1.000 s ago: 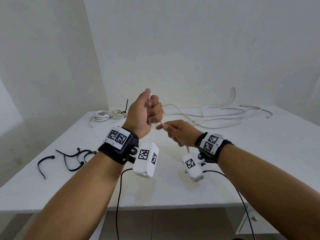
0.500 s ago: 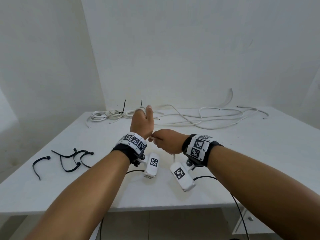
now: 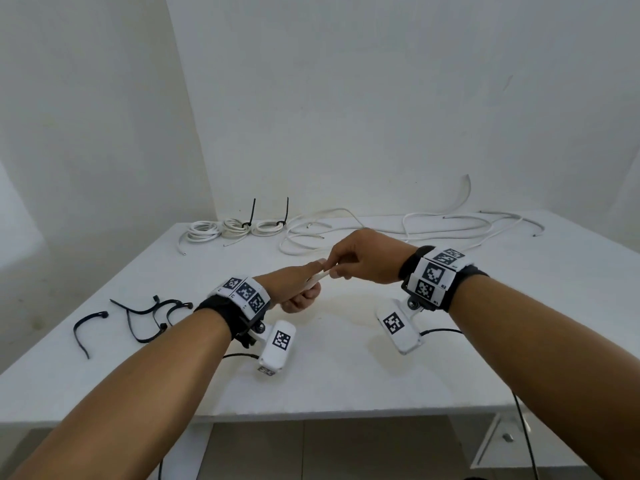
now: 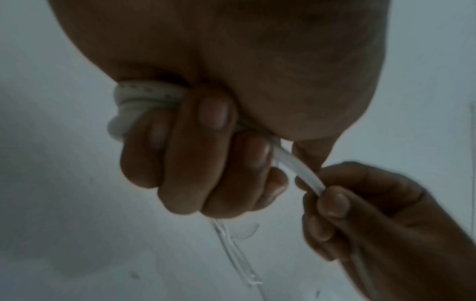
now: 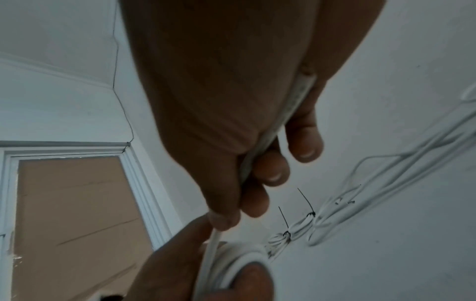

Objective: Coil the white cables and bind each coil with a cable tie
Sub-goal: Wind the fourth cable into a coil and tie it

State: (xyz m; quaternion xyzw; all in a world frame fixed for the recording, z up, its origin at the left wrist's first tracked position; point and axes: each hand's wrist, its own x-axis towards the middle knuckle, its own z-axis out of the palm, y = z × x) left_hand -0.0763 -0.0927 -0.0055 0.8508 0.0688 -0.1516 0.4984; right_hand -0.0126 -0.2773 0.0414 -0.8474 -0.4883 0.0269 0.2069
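2 tied coils [image 3: 235, 228], 5 loose ties [image 3: 138, 315].

I am looking down at a white table [image 3: 346, 382] standing against plain white walls [image 3: 346, 98] that are meeting in a corner behind it, with a tiled floor [image 3: 329, 452] showing beneath its front edge. From the right wrist camera I am seeing a white-framed doorway [image 5: 139, 183] with a tan panel [image 5: 77, 203] filling it.
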